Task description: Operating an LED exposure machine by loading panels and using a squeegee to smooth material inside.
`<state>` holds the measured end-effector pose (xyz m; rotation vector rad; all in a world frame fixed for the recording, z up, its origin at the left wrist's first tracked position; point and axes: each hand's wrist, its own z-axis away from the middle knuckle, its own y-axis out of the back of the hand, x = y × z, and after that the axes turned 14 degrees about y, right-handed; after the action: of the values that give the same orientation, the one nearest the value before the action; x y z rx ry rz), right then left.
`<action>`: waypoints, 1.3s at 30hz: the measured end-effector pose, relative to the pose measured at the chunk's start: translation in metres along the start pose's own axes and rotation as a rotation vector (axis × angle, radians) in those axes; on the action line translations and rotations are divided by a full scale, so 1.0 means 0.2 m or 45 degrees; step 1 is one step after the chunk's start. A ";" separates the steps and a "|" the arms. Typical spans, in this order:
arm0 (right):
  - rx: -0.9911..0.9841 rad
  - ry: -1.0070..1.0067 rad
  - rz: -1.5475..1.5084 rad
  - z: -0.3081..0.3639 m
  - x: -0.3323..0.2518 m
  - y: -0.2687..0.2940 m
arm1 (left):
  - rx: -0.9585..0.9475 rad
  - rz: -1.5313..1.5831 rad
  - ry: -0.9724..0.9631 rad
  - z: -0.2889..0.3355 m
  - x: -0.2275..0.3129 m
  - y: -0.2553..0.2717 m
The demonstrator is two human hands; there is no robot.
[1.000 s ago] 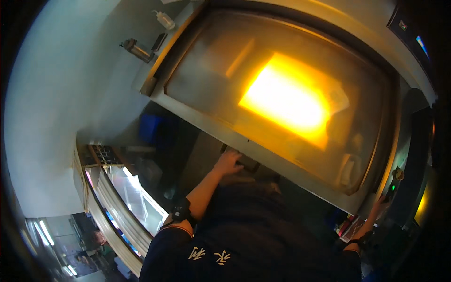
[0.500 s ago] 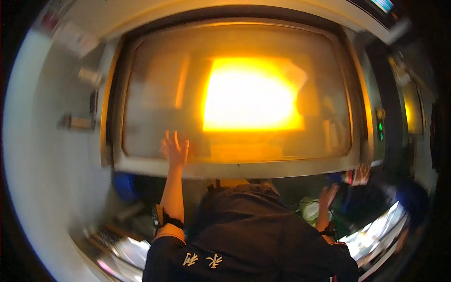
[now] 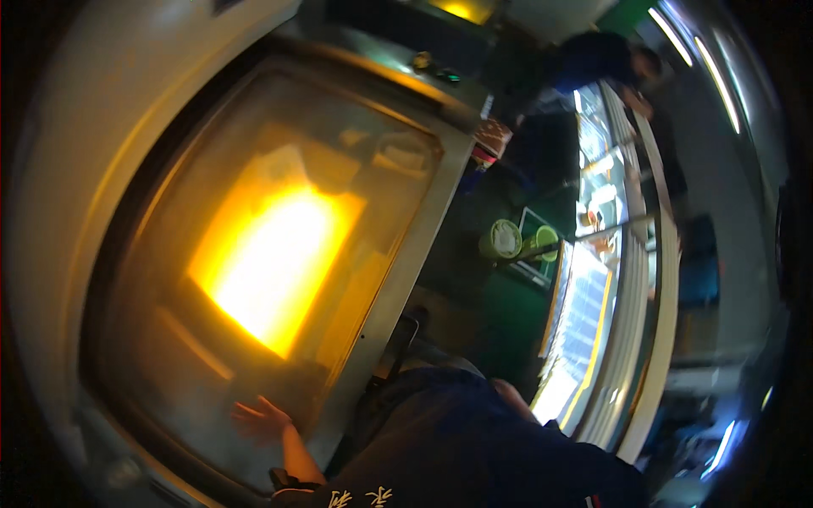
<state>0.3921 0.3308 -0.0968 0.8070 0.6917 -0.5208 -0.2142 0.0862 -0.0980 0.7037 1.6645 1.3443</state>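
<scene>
- Dim room with tube lights (image 3: 716, 72) at the upper right and a long, brightly lit bench (image 3: 584, 313) down the right side.
- Large framed pane (image 3: 413, 254) fills much of the left half, in front of the person; a yellow-white glow (image 3: 284, 254), roughly rectangular, shines from its middle.
- Left hand (image 3: 264, 421) is over the pane's lower part, just beside the frame, fingers spread and holding nothing visible (whether they touch the surface, I cannot tell).
- Right hand (image 3: 512, 400) is mostly hidden: a strip of skin shows beside the dark shirt (image 3: 474, 453), so I cannot tell how its fingers stand.
- Two pale green buckets (image 3: 506, 239) stand between pane and bench.
- Co-worker (image 3: 593, 63) in dark clothing is at the bench's far end.
</scene>
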 end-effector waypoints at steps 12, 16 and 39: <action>-0.508 0.518 0.805 -0.53 0.22 0.47 | -0.487 0.288 0.006 0.40 -0.01 0.18; -0.218 0.541 0.419 -0.74 0.04 0.73 | -0.100 1.228 -0.884 1.02 0.03 0.22; -0.159 -0.295 -0.274 -0.72 0.66 0.57 | -2.058 2.790 0.262 0.80 0.98 0.82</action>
<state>0.5038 0.4911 -0.2096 0.5476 0.5928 -0.7456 -0.1799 0.3705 -0.0011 1.0770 -1.3462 3.1464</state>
